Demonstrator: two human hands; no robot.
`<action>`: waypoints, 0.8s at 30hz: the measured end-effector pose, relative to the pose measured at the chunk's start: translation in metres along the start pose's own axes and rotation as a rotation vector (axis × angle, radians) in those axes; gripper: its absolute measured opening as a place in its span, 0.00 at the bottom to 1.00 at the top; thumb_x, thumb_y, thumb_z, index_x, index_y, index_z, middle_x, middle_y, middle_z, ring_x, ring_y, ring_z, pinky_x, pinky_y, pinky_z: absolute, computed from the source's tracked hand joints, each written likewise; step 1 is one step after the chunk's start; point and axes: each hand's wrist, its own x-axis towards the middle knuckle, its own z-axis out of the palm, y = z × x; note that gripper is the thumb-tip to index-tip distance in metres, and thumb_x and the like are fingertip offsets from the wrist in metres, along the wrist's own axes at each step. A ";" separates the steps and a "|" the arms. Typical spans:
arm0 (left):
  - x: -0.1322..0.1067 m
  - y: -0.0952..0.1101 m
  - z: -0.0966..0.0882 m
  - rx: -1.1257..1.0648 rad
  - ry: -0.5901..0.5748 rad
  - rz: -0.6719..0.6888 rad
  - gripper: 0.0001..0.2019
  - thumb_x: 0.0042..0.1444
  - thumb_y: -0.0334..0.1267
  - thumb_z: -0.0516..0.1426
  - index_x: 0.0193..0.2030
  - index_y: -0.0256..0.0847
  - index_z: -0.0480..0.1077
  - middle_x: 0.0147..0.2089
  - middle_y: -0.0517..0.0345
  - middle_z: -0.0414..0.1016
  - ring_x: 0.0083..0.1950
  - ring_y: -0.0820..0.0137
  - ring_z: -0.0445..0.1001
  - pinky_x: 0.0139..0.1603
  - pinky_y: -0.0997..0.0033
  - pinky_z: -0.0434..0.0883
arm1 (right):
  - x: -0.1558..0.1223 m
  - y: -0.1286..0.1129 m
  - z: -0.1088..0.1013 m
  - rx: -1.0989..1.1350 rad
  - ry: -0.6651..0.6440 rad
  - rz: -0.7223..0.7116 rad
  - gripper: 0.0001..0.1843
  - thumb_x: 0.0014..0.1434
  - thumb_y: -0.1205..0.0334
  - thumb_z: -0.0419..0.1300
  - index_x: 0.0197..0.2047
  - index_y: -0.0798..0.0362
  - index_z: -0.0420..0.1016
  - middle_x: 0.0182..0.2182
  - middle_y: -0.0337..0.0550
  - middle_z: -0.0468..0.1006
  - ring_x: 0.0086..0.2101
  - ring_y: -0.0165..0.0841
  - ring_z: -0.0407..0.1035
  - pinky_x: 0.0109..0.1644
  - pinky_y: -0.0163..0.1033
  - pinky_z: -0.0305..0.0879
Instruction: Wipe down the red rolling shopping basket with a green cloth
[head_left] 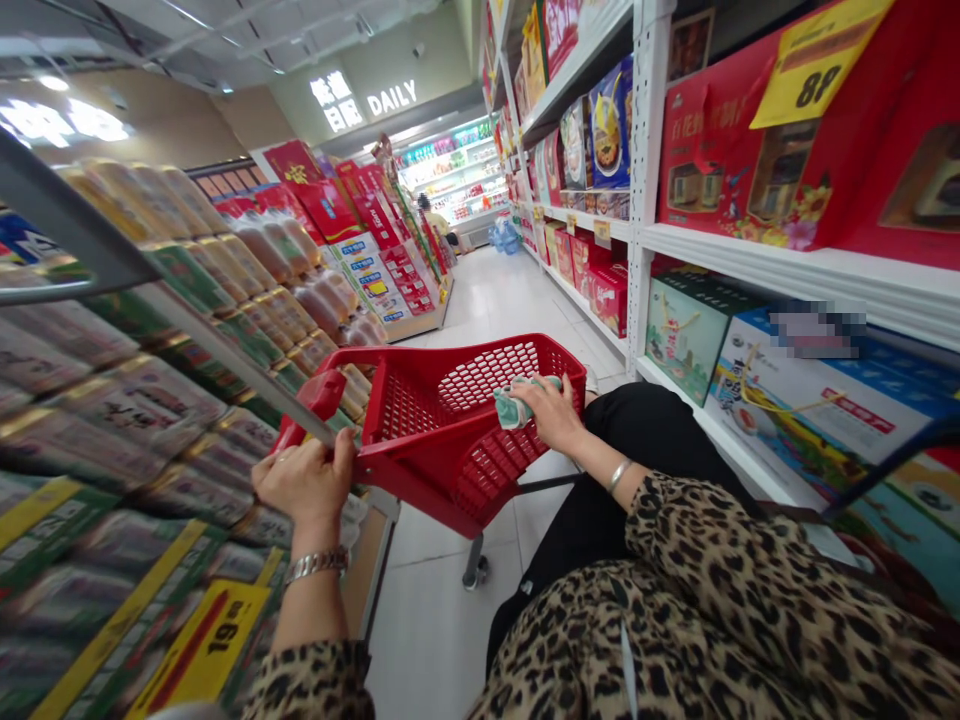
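Observation:
A red plastic shopping cart (420, 480) with perforated basket sides stands in the aisle in front of me, and no goods show inside it. My left hand (306, 482) is closed around the cart's near left corner, where the grey handle bar (225, 350) meets the red basket. A crumpled pale green and white cloth (513, 404) lies under the fingers of my right hand (556, 412), which presses it on the basket's right rim. A watch circles my left wrist and a bangle my right.
Stacked packaged goods (112, 400) rise close on the left, with a yellow price sign (206, 645) low down. White shelving (641, 200) with gift boxes (817, 370) lines the right. Further along the aisle are a carton display (390, 270), blue water bottles (504, 236) and a person (427, 212).

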 end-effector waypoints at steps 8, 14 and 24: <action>0.016 -0.017 0.009 -0.005 -0.018 -0.008 0.23 0.60 0.53 0.48 0.17 0.45 0.60 0.22 0.48 0.71 0.31 0.60 0.71 0.43 0.56 0.60 | 0.011 0.044 -0.009 -0.077 0.098 0.304 0.35 0.56 0.78 0.50 0.61 0.41 0.72 0.65 0.41 0.71 0.64 0.50 0.59 0.68 0.75 0.40; 0.017 -0.020 0.008 0.022 -0.003 -0.072 0.24 0.60 0.54 0.47 0.18 0.44 0.66 0.22 0.48 0.72 0.31 0.59 0.71 0.43 0.56 0.60 | 0.017 0.025 0.000 -0.033 0.074 0.178 0.32 0.54 0.79 0.51 0.60 0.50 0.74 0.61 0.48 0.73 0.59 0.48 0.64 0.67 0.59 0.50; 0.004 0.006 0.001 -0.019 0.026 -0.080 0.24 0.59 0.55 0.48 0.17 0.44 0.62 0.21 0.50 0.70 0.31 0.62 0.68 0.45 0.57 0.58 | 0.039 -0.104 0.031 0.179 -0.104 -0.299 0.37 0.55 0.81 0.51 0.66 0.51 0.67 0.64 0.48 0.71 0.60 0.39 0.66 0.62 0.47 0.60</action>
